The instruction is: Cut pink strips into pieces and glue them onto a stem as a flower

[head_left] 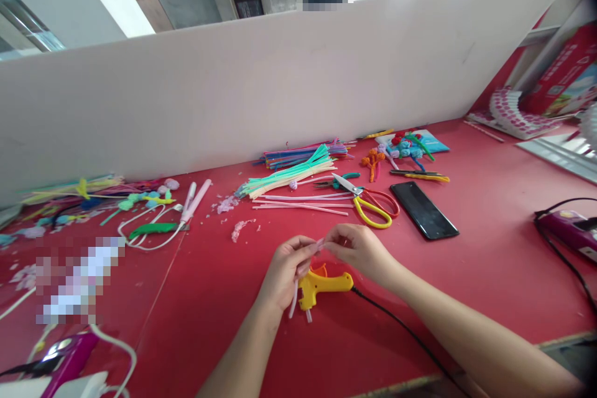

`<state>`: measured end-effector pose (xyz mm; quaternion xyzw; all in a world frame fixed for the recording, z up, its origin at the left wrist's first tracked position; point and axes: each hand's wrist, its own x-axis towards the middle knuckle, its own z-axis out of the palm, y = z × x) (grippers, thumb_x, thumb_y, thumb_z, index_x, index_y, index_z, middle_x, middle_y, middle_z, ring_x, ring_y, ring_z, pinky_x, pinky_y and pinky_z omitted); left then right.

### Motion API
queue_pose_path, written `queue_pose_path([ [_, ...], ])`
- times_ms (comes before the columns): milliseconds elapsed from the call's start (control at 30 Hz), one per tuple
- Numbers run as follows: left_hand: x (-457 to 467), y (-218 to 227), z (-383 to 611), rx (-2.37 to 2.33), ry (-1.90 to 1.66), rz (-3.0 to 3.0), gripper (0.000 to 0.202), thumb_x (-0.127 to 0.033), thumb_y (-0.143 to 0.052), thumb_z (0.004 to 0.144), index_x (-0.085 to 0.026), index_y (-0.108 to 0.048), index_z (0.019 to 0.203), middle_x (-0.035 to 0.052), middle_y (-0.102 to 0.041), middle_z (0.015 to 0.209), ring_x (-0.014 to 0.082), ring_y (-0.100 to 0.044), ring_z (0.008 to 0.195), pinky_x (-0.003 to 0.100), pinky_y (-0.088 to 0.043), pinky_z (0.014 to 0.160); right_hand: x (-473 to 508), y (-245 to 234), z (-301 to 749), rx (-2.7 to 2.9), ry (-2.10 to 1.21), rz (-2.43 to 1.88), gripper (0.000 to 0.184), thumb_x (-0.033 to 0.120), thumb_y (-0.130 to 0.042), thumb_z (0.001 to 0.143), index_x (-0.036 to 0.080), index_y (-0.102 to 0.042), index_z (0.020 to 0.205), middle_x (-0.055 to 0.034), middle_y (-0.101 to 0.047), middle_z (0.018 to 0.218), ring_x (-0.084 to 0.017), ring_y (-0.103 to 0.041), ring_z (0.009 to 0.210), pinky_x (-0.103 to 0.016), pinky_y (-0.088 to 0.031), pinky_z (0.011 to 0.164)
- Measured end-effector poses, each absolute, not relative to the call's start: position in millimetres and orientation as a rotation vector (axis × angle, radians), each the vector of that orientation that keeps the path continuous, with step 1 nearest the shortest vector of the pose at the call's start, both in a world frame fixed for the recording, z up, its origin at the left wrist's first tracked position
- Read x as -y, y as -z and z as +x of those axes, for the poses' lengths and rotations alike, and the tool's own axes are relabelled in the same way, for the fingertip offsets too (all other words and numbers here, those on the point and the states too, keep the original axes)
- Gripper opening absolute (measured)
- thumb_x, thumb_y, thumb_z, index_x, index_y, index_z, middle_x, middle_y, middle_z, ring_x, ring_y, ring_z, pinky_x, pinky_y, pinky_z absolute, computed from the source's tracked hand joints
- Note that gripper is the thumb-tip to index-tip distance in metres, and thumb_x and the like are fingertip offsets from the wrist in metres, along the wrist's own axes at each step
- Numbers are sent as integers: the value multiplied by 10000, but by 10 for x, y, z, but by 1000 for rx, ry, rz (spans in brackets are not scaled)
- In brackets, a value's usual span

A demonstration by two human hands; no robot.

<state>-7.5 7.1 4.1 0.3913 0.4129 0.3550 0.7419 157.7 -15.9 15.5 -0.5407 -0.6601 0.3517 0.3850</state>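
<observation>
My left hand (286,267) is closed on a pale pink pipe cleaner (293,300), whose tail hangs below the palm. At the other end, the fingertips of my right hand (357,249) pinch the same pale pink piece, close to my left fingers. What shape it has between the fingertips is too small to make out. Just under my hands lies a yellow hot glue gun (324,284) with an orange trigger, its nozzle end partly hidden by my left hand. Beyond them are scissors (373,202) with red and yellow handles and several loose pink pipe cleaners (303,202).
Bundled pipe cleaners (289,174) lie by the white partition (280,93). A black phone (424,210) and tweezers (420,176) are at right, near small fuzzy flowers (405,148). A pink hot iron tool (196,202) with a white cord sits left. The glue gun's black cord (410,329) runs under my right forearm.
</observation>
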Motion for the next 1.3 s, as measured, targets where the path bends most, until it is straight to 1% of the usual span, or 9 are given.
queue_pose_path([
  [267,-62,-39,-72,-898,-777,895,127,-234,-639,678,-134,-583,732,-22,-516,593,0,-257,388,179,-129,375,154,-129,1573,1694,-834,-1414,92,235,-527,737,165,-562,688,23,-578,629,-78,-468,546,-190,-352,501],
  [400,-62,-44,-71,-886,-772,908,105,-216,-626,691,-134,-574,730,-47,-443,534,6,-239,387,183,-124,380,156,-125,1572,1711,-808,-1444,110,256,-526,742,167,-562,687,22,-570,616,-79,-462,534,-195,-338,490],
  [633,-55,-10,-81,-916,-769,985,125,-228,-630,699,-140,-563,756,-65,-364,515,15,-220,406,192,-124,396,167,-137,1558,1734,-714,-1457,127,276,-525,750,169,-558,690,16,-571,620,-84,-471,538,-201,-338,499],
  [833,-52,6,-83,-959,-750,1030,158,-244,-641,693,-142,-557,779,-64,-371,529,12,-214,409,192,-118,401,190,-150,1536,1758,-684,-1447,73,233,-527,744,178,-553,703,18,-577,639,-85,-484,550,-201,-350,511],
  [1067,-49,-63,-74,-858,-764,943,109,-202,-628,695,-127,-576,756,-60,-379,550,4,-198,407,188,-101,392,221,-225,1559,1693,-697,-1357,60,174,-488,742,180,-546,730,20,-566,632,-84,-493,554,-193,-374,511],
  [1300,-49,-63,-74,-852,-768,919,104,-162,-635,666,-126,-588,752,-51,-419,573,0,-221,405,182,-108,391,240,-187,1521,1761,-659,-1334,45,193,-501,746,181,-544,745,17,-552,642,-82,-479,555,-194,-363,509],
])
